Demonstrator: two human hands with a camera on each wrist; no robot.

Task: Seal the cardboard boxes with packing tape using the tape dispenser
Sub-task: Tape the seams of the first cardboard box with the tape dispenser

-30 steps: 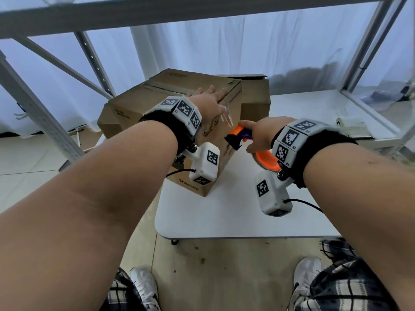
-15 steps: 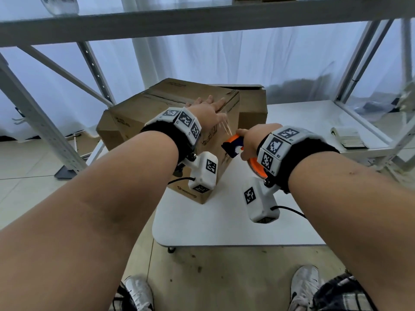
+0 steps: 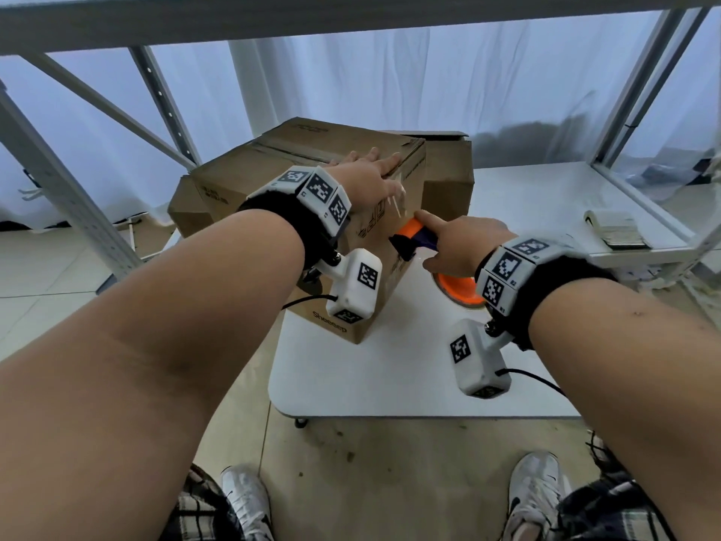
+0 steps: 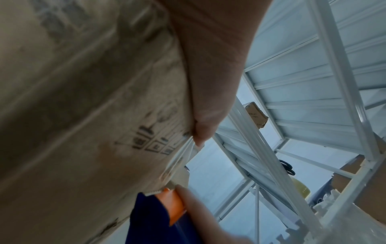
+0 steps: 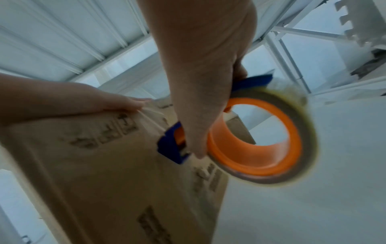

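A closed brown cardboard box stands on the white table. My left hand lies flat over the box's top near edge, thumb pressing a clear tape strip down the side. My right hand grips the orange and blue tape dispenser. Its blade end sits against the box's side face, index finger laid along its top. The tape roll looks blurred.
A second brown box stands behind the first. Grey metal shelving posts rise left and right, with a beam overhead. A small booklet lies on the right shelf. White curtains hang behind. My shoes are on the floor below.
The right hand has carried the dispenser left and up against the box's side. The left hand stays on the box's top edge. The view has shifted slightly.
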